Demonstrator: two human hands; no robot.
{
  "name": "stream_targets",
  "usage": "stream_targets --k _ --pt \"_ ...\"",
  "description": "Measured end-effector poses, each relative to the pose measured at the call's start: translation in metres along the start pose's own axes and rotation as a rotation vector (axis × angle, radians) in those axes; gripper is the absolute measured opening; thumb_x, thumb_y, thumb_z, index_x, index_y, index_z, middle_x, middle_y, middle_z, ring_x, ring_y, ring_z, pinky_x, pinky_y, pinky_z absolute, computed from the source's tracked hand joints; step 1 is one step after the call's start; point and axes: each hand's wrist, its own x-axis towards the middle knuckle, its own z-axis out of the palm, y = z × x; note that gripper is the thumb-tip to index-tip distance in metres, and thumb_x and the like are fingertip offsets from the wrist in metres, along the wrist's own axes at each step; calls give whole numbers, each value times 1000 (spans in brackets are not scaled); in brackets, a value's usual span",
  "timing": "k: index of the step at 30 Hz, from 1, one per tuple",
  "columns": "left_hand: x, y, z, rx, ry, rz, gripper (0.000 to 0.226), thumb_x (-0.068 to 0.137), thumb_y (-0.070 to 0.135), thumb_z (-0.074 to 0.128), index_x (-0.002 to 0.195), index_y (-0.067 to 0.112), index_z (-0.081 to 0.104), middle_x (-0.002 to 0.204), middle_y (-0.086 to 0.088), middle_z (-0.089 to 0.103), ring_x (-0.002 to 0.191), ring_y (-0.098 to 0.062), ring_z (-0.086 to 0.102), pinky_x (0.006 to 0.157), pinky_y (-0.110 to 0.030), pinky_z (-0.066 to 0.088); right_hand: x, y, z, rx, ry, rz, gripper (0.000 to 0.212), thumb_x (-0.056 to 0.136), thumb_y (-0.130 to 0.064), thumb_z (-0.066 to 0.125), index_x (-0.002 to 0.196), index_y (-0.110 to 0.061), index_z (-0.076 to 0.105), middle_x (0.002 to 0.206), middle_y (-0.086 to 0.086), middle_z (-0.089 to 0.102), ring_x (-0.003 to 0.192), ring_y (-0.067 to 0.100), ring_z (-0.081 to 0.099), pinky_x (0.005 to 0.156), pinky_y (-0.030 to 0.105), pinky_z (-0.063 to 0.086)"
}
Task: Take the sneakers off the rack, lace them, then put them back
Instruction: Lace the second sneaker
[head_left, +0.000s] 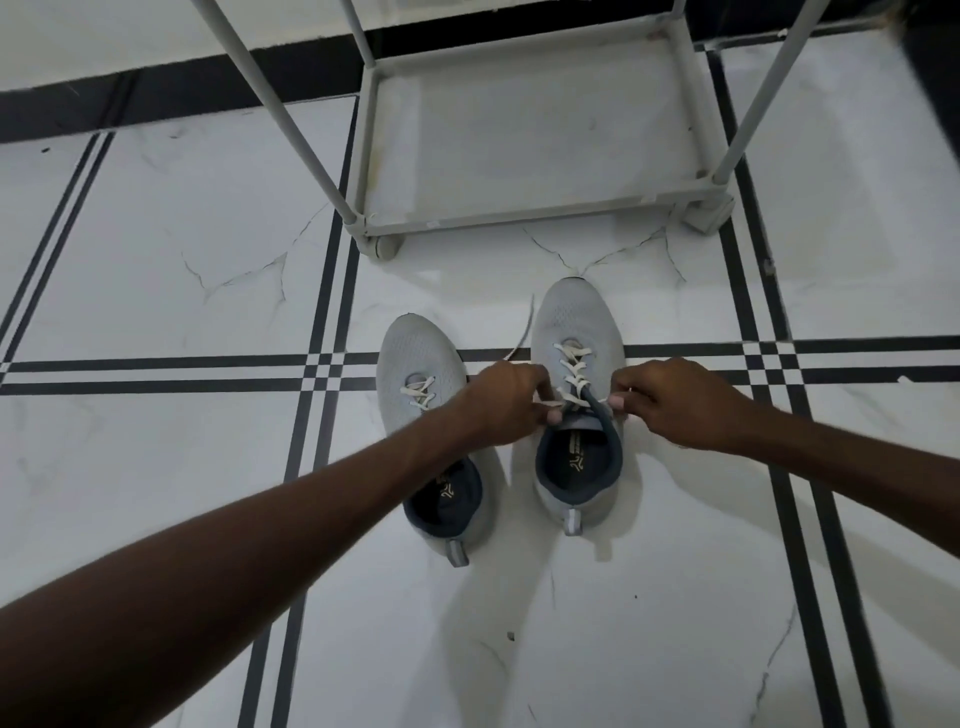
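Our left hand (511, 402) is pinched shut on the white lace (571, 371) at the top eyelets of the right sneaker (576, 405), and our right hand (670, 400) has the other end of that lace gripped between its fingertips on the opposite side of the tongue. A loose tail of lace trails off past our left hand toward the toe. That sneaker sits on the white marble floor (156, 260), toe pointing at the rack (530, 156), criss-crossed most of the way up. The left sneaker (431, 415) is just beside it, partly under our left forearm, only a couple of lace rows showing. The rack's bottom shelf is just beyond the toes.
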Motion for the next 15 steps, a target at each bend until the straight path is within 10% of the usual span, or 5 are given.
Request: stream_targets --k 3,8,15 --pt "1 -7 -13 -38 17 41 25 97 24 56 88 11 76 79 0 68 61 -4 54 72 -26 46 -3 5 -1 -13 -14 -20 33 97 -28 51 66 -22 60 64 -10 60 61 5 53 60 28 37" --pt "-10 -34 -3 171 -8 -93 27 96 27 54 98 9 74 100 -14 75 97 -32 68 76 -31 46 -10 33 5 -158 2 -3 46 98 -29 52 55 -36 38 53 -18 43 52 2 44 53 27 36" --pt "-9 -45 -7 337 72 -9 21 94 23 53 94 14 72 99 -10 70 98 -31 64 71 -34 41 -12 46 -2 -168 -46 11 32 99 -32 50 68 -24 53 61 -11 53 59 11 51 59 30 39"
